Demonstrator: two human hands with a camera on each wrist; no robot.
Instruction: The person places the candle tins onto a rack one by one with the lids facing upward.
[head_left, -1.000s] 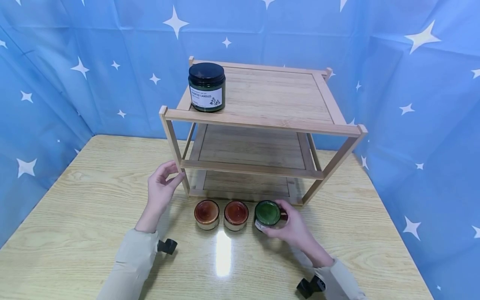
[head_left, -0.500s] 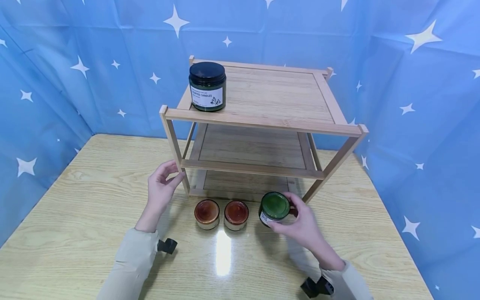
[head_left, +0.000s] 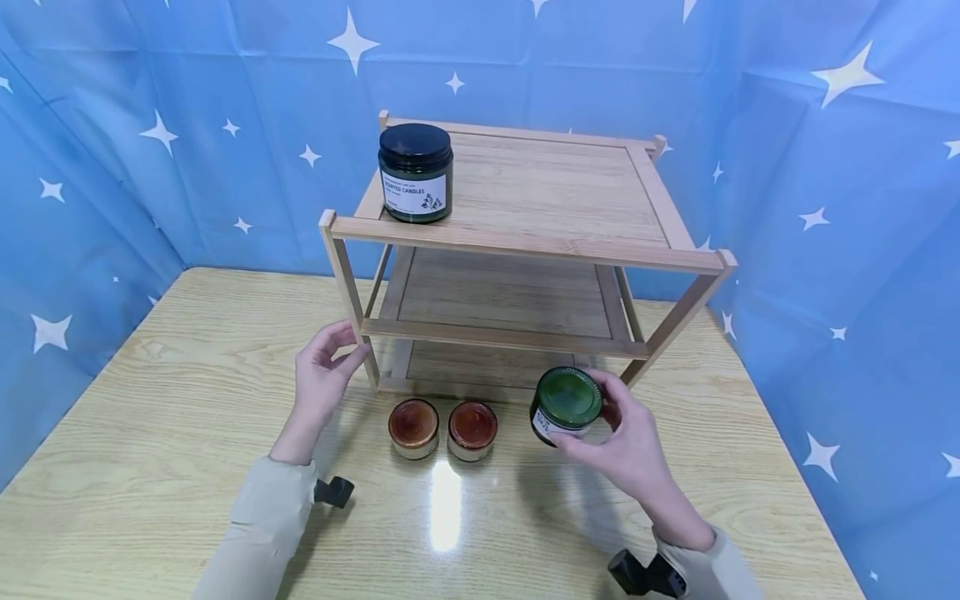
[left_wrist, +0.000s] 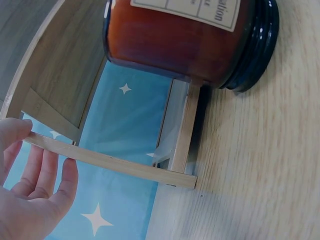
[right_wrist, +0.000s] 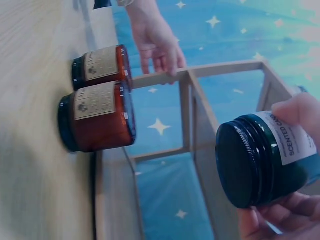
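Observation:
My right hand [head_left: 626, 442] grips a green glass candle jar [head_left: 568, 398] between thumb and fingers, off the table at the shelf's front right. The jar is upside down, black lid below, and its white "scented candles" label shows in the right wrist view. My left hand [head_left: 322, 375] pinches the front left post of a light wooden three-tier shelf [head_left: 525, 242]; the left wrist view shows thumb and fingers on either side of the post [left_wrist: 110, 159]. Two amber candle jars, a left one [head_left: 413, 427] and a right one [head_left: 472, 429], stand lid-down before the shelf.
Another green candle jar [head_left: 414, 179] stands upright, black lid on top, at the left of the top tier. A blue star-patterned cloth [head_left: 225, 167] hangs behind and beside the wooden table [head_left: 172, 433].
My right hand has lifted the green candle jar from beside the amber jars, moving it up and to the right. The left hand has stayed on the shelf post.

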